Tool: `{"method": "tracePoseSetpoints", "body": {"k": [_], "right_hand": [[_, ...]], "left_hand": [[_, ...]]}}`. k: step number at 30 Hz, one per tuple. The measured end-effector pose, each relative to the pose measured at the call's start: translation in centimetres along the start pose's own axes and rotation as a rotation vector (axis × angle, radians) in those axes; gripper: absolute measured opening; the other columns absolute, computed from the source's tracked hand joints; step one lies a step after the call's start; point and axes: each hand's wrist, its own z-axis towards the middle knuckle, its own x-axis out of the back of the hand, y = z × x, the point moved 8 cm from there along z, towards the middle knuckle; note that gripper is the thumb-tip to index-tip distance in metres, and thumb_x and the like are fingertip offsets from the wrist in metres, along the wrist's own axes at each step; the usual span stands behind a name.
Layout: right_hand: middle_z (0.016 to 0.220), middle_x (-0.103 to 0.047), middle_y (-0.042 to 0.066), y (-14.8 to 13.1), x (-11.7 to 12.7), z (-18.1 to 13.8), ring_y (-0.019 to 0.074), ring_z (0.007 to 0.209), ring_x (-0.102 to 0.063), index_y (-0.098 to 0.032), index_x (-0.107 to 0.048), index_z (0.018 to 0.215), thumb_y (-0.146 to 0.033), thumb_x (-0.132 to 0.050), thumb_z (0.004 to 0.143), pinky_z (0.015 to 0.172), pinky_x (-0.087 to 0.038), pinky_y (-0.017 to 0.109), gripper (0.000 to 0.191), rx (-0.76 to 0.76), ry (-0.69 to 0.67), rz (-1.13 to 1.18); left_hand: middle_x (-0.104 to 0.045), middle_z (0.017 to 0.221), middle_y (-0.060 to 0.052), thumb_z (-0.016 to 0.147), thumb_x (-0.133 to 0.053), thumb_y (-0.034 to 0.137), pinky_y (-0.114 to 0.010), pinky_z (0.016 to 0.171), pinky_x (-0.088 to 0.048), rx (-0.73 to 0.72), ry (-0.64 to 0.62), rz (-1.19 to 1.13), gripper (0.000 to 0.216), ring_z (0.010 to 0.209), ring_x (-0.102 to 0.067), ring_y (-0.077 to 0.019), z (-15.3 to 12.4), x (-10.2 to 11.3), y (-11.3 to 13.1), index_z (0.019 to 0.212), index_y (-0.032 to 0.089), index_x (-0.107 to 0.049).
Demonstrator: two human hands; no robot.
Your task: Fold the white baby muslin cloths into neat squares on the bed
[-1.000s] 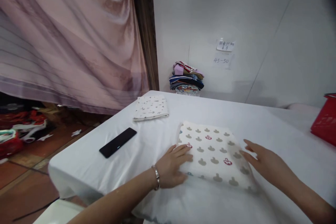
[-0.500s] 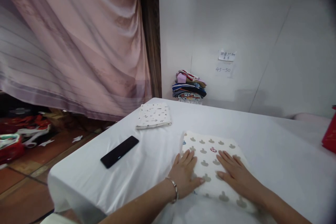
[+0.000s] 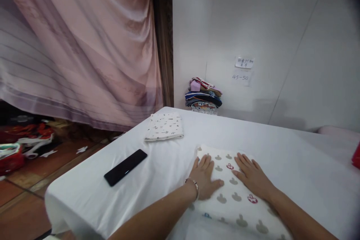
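Note:
A white cloth printed with grey, red and blue rabbit-head shapes (image 3: 236, 197) lies folded on the white-covered table (image 3: 84, 191) in front of me. My left hand (image 3: 205, 178) rests flat on its left side, fingers spread, with a silver bracelet at the wrist. On the cloth's right side, my right hand (image 3: 253, 176) lies palm down with its fingers stretched out. Both hands press on the fabric and grasp nothing. The cloth's near edge runs out of view at the bottom.
A second folded white cloth with small dark prints (image 3: 164, 126) lies at the far left table corner. A black phone-like slab (image 3: 125, 167) is nearer. Folded clothes are stacked (image 3: 204, 95) by the wall, beside paper notes (image 3: 242, 71). A pink curtain (image 3: 118, 45) hangs left.
Both hands have slid a little toward the far edge of the cloth, still flat on it. More of the cloth's near part and another red print now show. The view has shifted slightly.

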Motion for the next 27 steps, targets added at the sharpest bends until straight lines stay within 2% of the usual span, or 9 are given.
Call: {"method": "tracePoseSetpoints", "body": {"k": [4,10,13,15,18,20,23,27], "right_hand": [[0.147,-0.018,0.005,0.0,0.4,0.0,0.0245,0.136,-0.010,-0.022,-0.035,0.138,-0.058,-0.026,0.087,0.109,-0.012,0.048,0.064,-0.021,-0.038,0.056],[0.148,-0.019,0.005,1.6,0.9,0.3,0.0261,0.136,-0.009,-0.024,-0.035,0.137,-0.060,-0.032,0.084,0.108,-0.012,0.050,0.064,-0.109,0.015,0.116],[0.148,-0.020,0.006,2.6,0.7,0.4,0.0248,0.136,-0.010,-0.021,-0.039,0.134,-0.057,-0.036,0.084,0.110,-0.011,0.048,0.062,-0.160,-0.021,0.272],[0.148,-0.019,0.005,3.5,1.4,-0.1,0.0228,0.136,-0.011,-0.020,-0.041,0.133,-0.054,-0.037,0.085,0.111,-0.010,0.041,0.059,-0.243,0.040,0.434],[0.146,-0.026,0.003,5.4,2.0,-2.1,0.0231,0.133,-0.024,-0.022,-0.039,0.135,-0.055,-0.044,0.082,0.110,-0.020,0.035,0.062,-0.432,0.135,0.696],[0.143,-0.032,0.005,6.4,1.4,-4.0,0.0251,0.127,-0.035,-0.023,-0.035,0.137,-0.056,-0.052,0.078,0.107,-0.029,0.036,0.070,-0.559,0.100,0.823],[0.141,-0.036,0.009,7.2,0.9,-6.5,0.0262,0.121,-0.044,-0.021,-0.032,0.139,-0.055,-0.057,0.075,0.099,-0.039,0.035,0.077,-0.675,0.065,0.927],[0.133,-0.046,0.012,7.4,0.8,-8.4,0.0261,0.109,-0.055,-0.019,-0.029,0.140,-0.051,-0.059,0.075,0.082,-0.051,0.033,0.078,-0.755,0.002,0.997]], "left_hand": [[-0.009,0.149,-0.010,0.080,-0.021,0.069,-0.049,0.110,-0.003,0.006,0.003,0.002,0.084,0.137,-0.001,-0.0255,0.0,0.2,0.1,0.142,0.013,-0.023],[-0.011,0.149,-0.011,0.079,-0.024,0.070,-0.050,0.110,-0.004,0.022,-0.016,-0.017,0.085,0.137,-0.003,-0.0255,0.2,0.5,0.2,0.141,0.012,-0.025],[-0.015,0.149,-0.010,0.078,-0.030,0.068,-0.050,0.110,-0.005,0.019,0.009,-0.055,0.081,0.137,-0.007,-0.0252,0.3,0.8,0.2,0.139,0.015,-0.029],[-0.021,0.147,-0.009,0.080,-0.036,0.062,-0.046,0.110,-0.010,0.045,0.072,-0.141,0.073,0.137,-0.013,-0.0235,0.2,1.5,-0.3,0.137,0.017,-0.034],[-0.033,0.143,-0.008,0.081,-0.045,0.049,-0.037,0.109,-0.022,0.196,0.256,-0.341,0.058,0.133,-0.026,-0.0213,-0.9,3.2,-2.3,0.130,0.018,-0.042],[-0.045,0.134,-0.010,0.081,-0.048,0.043,-0.034,0.103,-0.030,0.341,0.320,-0.465,0.052,0.124,-0.040,-0.0223,-1.9,3.6,-4.1,0.125,0.017,-0.047],[-0.056,0.121,-0.010,0.079,-0.051,0.041,-0.032,0.090,-0.041,0.491,0.259,-0.596,0.051,0.105,-0.055,-0.0228,-2.8,3.0,-5.7,0.125,0.018,-0.047],[-0.059,0.116,-0.011,0.076,-0.055,0.042,-0.028,0.083,-0.042,0.563,0.212,-0.648,0.057,0.101,-0.057,-0.0228,-2.6,2.8,-6.3,0.126,0.017,-0.044]]}}
